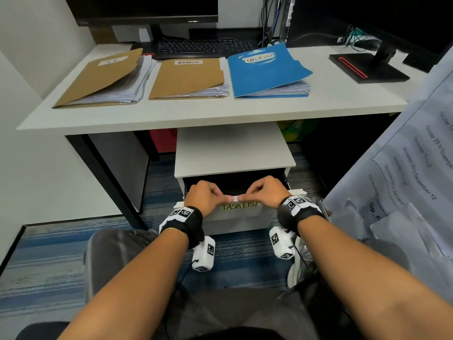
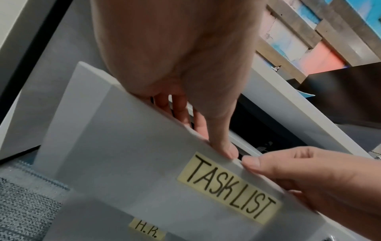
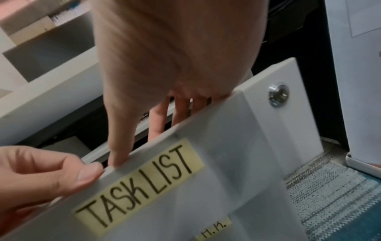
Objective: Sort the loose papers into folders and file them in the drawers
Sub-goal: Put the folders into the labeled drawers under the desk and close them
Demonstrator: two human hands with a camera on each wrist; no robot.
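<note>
A white drawer unit (image 1: 232, 148) stands under the desk. Its top drawer (image 1: 241, 218), with a yellow TASK LIST label (image 1: 240, 206), is pulled partly out and the inside looks dark. My left hand (image 1: 208, 196) and right hand (image 1: 264, 192) both grip the top edge of the drawer front, thumbs on the outside and fingers curled over behind it. The wrist views show the same grip: left hand (image 2: 206, 130), right hand (image 3: 154, 117). On the desk lie a blue TASK LIST folder (image 1: 264, 72), a brown ADMIN folder (image 1: 187, 77) and another brown folder (image 1: 98, 77), all stuffed with papers.
The drawer below carries an H.R. label (image 2: 147, 229). A lock (image 3: 278, 94) sits at the right end of the drawer front. Loose printed sheets (image 1: 404, 180) lean close on my right. A keyboard (image 1: 203, 47) and monitor stand (image 1: 367, 67) sit at the back of the desk (image 1: 196, 114).
</note>
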